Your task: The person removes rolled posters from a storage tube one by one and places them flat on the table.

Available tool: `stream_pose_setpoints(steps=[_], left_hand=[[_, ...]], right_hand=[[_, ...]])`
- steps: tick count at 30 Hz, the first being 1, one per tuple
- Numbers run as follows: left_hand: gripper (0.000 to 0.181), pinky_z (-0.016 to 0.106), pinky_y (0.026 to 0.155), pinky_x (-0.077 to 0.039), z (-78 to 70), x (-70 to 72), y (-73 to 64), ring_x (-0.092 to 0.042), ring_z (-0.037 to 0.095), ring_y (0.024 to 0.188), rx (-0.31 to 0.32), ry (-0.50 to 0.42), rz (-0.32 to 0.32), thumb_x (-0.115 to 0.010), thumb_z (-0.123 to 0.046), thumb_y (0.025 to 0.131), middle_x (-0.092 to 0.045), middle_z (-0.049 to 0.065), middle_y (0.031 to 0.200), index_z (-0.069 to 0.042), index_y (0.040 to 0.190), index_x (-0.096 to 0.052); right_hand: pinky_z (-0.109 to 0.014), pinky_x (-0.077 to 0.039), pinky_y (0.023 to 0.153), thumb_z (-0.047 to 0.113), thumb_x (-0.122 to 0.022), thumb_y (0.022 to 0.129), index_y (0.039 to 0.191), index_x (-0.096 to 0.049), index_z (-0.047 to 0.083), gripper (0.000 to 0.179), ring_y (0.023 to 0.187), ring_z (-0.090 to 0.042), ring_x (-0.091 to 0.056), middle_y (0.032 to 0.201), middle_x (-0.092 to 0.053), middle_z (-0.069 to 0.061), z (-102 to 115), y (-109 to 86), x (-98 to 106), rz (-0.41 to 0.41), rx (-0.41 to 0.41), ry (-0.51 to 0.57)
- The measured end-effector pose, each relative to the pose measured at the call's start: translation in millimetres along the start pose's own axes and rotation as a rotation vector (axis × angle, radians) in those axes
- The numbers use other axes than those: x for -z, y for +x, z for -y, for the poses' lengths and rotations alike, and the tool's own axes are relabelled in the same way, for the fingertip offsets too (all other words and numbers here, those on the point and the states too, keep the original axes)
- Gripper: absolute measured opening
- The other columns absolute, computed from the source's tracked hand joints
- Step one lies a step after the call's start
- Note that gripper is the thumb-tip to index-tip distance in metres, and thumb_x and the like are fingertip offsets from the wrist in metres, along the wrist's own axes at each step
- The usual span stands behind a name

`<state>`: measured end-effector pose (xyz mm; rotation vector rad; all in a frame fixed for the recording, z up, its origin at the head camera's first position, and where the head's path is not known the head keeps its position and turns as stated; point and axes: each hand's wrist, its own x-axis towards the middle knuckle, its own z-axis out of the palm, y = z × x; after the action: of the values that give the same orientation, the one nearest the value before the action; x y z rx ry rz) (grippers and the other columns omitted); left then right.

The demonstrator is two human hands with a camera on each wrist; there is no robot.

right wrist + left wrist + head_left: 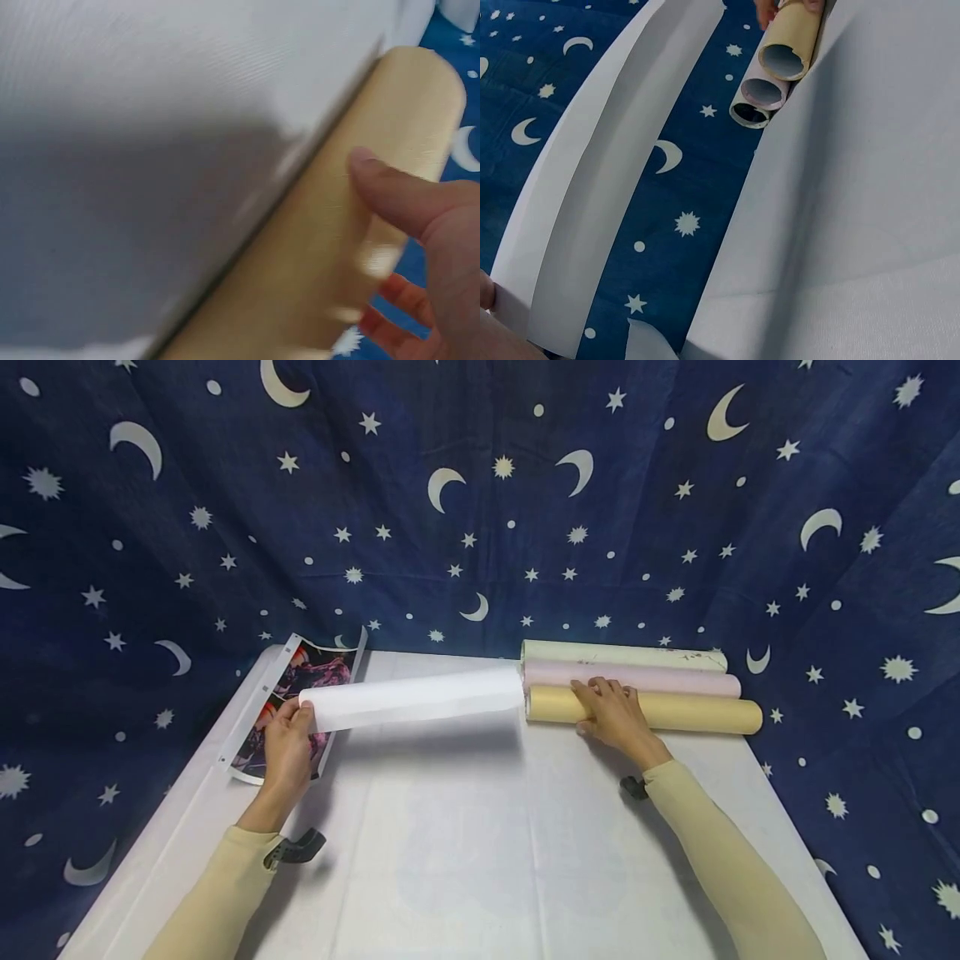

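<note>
My left hand [287,752] pinches the left end of a long white paper sheet [412,700], curled lengthwise. The sheet is raised off the table and reaches across to the rolls; its hollow inner side shows in the left wrist view. With the thumb on the near side and the fingers over the far side, my right hand [617,718] grips a yellow wallpaper roll [697,712]. Behind that lie a pink roll [675,678] and a cream roll [622,653] with a branch pattern, side by side. Their open tube ends appear in the left wrist view.
Under and beside my left hand lies a glossy printed sheet [318,668] with dark pink pictures and curling edges. A white cloth covers the table [450,860]. A dark blue curtain [480,527] with moons and stars hangs around the back and sides.
</note>
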<state>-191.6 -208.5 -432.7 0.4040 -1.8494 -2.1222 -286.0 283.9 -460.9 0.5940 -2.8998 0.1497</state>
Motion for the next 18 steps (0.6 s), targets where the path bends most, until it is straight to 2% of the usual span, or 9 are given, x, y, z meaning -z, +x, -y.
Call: stream_pose_setpoints(steps=[3, 4, 7, 10, 11, 14, 18], left_hand=[[0.028, 0.015, 0.087, -0.041, -2.3, -2.7, -3.9, -0.051, 0.006, 0.105, -0.004, 0.003, 0.015, -0.046, -0.027, 0.105, -0.059, -0.008, 0.108, -0.006, 0.122, -0.053], [0.029, 0.014, 0.081, -0.043, -3.4, -3.8, -5.0, -0.052, 0.005, 0.098, -0.006, 0.006, 0.017, -0.046, -0.027, 0.104, -0.059, -0.007, 0.106, -0.006, 0.122, -0.054], [0.033, 0.014, 0.075, -0.043, -7.0, -8.0, -8.8, -0.05, 0.005, 0.093, -0.029, 0.028, 0.026, -0.047, -0.028, 0.104, -0.058, -0.007, 0.105, -0.003, 0.126, -0.053], [0.036, 0.013, 0.074, -0.043, -9.7, -13.6, -13.4, -0.051, 0.004, 0.089, -0.049, 0.09, 0.043, -0.047, -0.029, 0.104, -0.058, -0.009, 0.1, -0.002, 0.127, -0.052], [0.036, 0.014, 0.077, -0.043, -10.2, -16.1, -15.1, -0.051, 0.005, 0.092, -0.062, 0.114, 0.05, -0.046, -0.028, 0.104, -0.058, -0.01, 0.099, -0.001, 0.127, -0.052], [0.035, 0.015, 0.077, -0.042, -10.9, -23.8, -20.2, -0.051, 0.006, 0.089, -0.091, 0.157, 0.079, -0.046, -0.026, 0.105, -0.056, -0.01, 0.092, 0.001, 0.126, -0.053], [0.035, 0.016, 0.076, -0.04, -11.5, -34.8, -26.0, -0.047, 0.008, 0.091, -0.114, 0.172, 0.126, -0.045, -0.024, 0.105, -0.051, -0.007, 0.093, 0.002, 0.128, -0.053]], right_hand=[[-0.064, -0.037, 0.1, 0.028, -0.074, 0.088, 0.147, -0.042, 0.019, 0.068, 0.124, -0.043, -0.048, 0.135, -0.05, -0.017, 9, -4.2, 9, -0.092, 0.022, 0.017], [-0.063, -0.037, 0.1, 0.027, -0.071, 0.09, 0.147, -0.042, 0.019, 0.065, 0.124, -0.042, -0.048, 0.135, -0.05, -0.016, 12, -6.2, 14, -0.131, 0.03, 0.021], [-0.061, -0.038, 0.1, 0.02, -0.067, 0.093, 0.144, -0.047, 0.016, 0.055, 0.124, -0.04, -0.049, 0.133, -0.053, -0.016, 22, -12.6, 29, -0.268, 0.054, 0.079], [-0.06, -0.038, 0.1, 0.017, -0.065, 0.094, 0.141, -0.051, 0.015, 0.049, 0.123, -0.038, -0.051, 0.13, -0.055, -0.016, 32, -20.1, 44, -0.386, 0.069, 0.137], [-0.059, -0.039, 0.099, 0.017, -0.065, 0.094, 0.14, -0.052, 0.014, 0.048, 0.122, -0.038, -0.052, 0.129, -0.056, -0.016, 36, -22.6, 49, -0.418, 0.076, 0.153], [-0.059, -0.039, 0.099, 0.02, -0.066, 0.093, 0.137, -0.055, 0.013, 0.046, 0.12, -0.038, -0.053, 0.126, -0.058, -0.017, 49, -30.0, 62, -0.479, 0.113, 0.179], [-0.059, -0.039, 0.101, 0.021, -0.066, 0.091, 0.135, -0.057, 0.012, 0.045, 0.119, -0.038, -0.054, 0.125, -0.06, -0.016, 66, -39.1, 72, -0.503, 0.171, 0.187]])
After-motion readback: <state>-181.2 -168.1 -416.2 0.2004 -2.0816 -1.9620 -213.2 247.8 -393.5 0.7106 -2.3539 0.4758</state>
